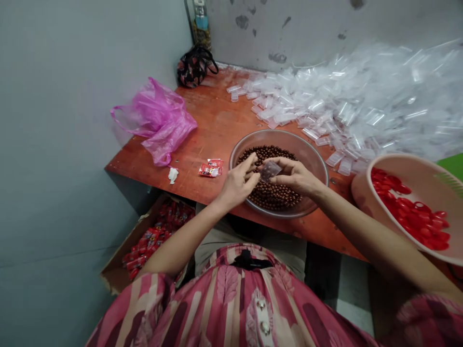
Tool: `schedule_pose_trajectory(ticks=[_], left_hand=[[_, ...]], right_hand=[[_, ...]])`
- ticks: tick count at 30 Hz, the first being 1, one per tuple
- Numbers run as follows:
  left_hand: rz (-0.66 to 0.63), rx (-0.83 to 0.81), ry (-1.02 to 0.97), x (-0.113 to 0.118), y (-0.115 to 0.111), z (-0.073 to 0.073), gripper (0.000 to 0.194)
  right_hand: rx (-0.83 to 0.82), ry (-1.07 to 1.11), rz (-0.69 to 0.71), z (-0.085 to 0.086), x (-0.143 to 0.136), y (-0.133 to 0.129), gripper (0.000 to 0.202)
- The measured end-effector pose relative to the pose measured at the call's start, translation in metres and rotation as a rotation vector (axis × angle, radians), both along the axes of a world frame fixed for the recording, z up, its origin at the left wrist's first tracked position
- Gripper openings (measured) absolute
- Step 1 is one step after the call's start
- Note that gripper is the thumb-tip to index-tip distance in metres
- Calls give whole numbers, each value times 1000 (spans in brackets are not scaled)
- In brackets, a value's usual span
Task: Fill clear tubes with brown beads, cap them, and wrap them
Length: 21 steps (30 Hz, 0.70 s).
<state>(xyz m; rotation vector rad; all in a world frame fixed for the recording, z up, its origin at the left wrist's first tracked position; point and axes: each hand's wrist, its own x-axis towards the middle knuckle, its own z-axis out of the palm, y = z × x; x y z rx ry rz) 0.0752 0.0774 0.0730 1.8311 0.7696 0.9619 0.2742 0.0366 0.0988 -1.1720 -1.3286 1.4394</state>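
A metal bowl (311, 205) of small round brown balls (275, 195) stands at the table's front edge. Over it, my right hand (294, 176) pinches a small clear plastic container (270, 171) between thumb and fingers. Whether anything lies inside the container is hard to make out. My left hand (240, 180) hovers at the bowl's left side, its fingers bent and apart, pointing toward the container. No object shows in the left fingers.
Clear plastic containers (347, 111) are heaped at the back right. A pink basin (361, 185) with red caps (415, 217) stands right. Red packets (211, 167), a pink plastic bag (159, 120) and a dark pouch (193, 66) lie left. Below is a carton (112, 262) of red packets.
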Motion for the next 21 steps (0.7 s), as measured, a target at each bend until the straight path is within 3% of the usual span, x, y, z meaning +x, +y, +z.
schedule_pose_trajectory(ticks=[4, 7, 10, 13, 18, 19, 21], left_hand=[[-188, -268, -132, 23, 2, 0, 43], [-206, -356, -242, 32, 3, -4, 49], [-75, -394, -295, 29, 5, -7, 53], [67, -410, -378, 22, 8, -9, 51], [155, -324, -435, 18, 6, -12, 48], [159, -302, -434, 18, 6, -13, 47], [168, -280, -449, 19, 6, -15, 46]], right_hand=[[52, -57, -71, 1, 6, -8, 40], [159, -288, -124, 3, 16, -10, 37], [338, -921, -35, 5, 27, -6, 30], [436, -1477, 279, -1, 22, 4, 24], [510, -1424, 709, -23, -23, 21, 18], [493, -1386, 730, -26, -29, 23, 19], [386, -1264, 639, -27, -32, 25, 23]])
